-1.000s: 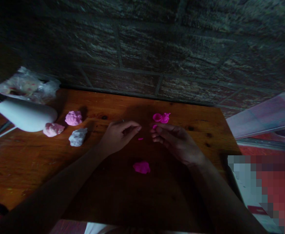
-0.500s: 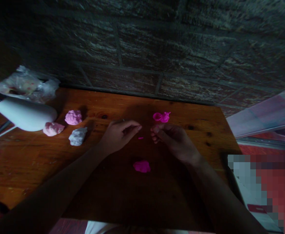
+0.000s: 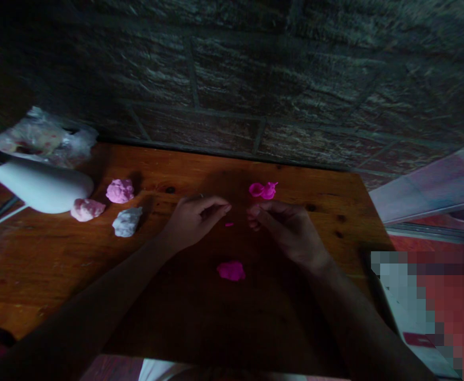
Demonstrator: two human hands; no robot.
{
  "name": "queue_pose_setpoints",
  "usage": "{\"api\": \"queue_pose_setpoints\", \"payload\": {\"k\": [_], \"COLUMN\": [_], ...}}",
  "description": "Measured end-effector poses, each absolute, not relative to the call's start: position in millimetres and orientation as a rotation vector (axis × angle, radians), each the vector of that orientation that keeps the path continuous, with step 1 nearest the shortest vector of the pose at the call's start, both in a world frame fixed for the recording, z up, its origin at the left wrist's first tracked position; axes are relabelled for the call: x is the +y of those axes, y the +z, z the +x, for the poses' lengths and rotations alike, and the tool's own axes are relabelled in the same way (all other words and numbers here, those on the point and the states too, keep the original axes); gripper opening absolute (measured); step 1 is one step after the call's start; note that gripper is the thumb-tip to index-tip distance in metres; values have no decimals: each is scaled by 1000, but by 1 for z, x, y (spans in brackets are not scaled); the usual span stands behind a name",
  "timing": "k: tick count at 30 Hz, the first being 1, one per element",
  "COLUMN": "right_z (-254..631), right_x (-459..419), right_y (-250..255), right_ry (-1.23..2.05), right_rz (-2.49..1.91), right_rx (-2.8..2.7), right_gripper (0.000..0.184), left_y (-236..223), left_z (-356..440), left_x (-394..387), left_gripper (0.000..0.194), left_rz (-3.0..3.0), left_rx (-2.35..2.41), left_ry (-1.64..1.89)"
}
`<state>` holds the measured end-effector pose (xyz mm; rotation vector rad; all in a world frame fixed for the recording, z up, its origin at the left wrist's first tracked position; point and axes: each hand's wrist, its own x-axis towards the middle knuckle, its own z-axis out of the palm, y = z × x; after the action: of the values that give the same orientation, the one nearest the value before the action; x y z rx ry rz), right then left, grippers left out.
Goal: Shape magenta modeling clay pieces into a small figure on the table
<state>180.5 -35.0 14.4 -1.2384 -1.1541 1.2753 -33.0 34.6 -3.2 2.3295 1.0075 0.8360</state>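
Note:
My left hand [image 3: 196,218] is closed, thumb and forefinger tips pressed together; anything in that pinch is too small to make out. Facing it, my right hand [image 3: 285,227] has its fingers curled and its thumb against the forefinger, and what it may hold is hidden. Between the hands a tiny strip of magenta clay [image 3: 229,224] lies on the wooden table [image 3: 176,312]. A magenta clay lump [image 3: 232,271] sits nearer to me. Just beyond my right hand stands a small magenta clay figure [image 3: 269,190] with a round, hollow-looking part on its left.
To the left are a pink lump [image 3: 119,191], a paler pink lump [image 3: 88,210] and a greyish-white lump [image 3: 127,221]. Behind them rest a white rounded object [image 3: 49,185] and a crumpled clear plastic bag [image 3: 53,137]. A dark stone-patterned wall [image 3: 224,79] borders the table's back edge.
My right hand has shifted very slightly to the right. My left hand and the clay pieces look almost unchanged.

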Motion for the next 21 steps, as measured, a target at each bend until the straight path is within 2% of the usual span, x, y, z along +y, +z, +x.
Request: {"api": "queue_pose_setpoints", "payload": {"k": [11,16,21], "right_z": [184,184,185], "right_x": [-30,-30,-30], "right_y": [7,8,8], "right_ry": [1446,1558,1554], "right_rz": [-1206,-1131,-1168], "right_rx": [-975,-841,-832], "right_gripper": [37,37,34], "left_y": [-5,-3,-4], "left_z": [-32,-34,-36], "left_x": [32,31,33], "left_gripper": [18,29,14], "left_rz": [2317,2492,2572], "left_rx": [947,816,764], "left_ry": [747,551,496]}}
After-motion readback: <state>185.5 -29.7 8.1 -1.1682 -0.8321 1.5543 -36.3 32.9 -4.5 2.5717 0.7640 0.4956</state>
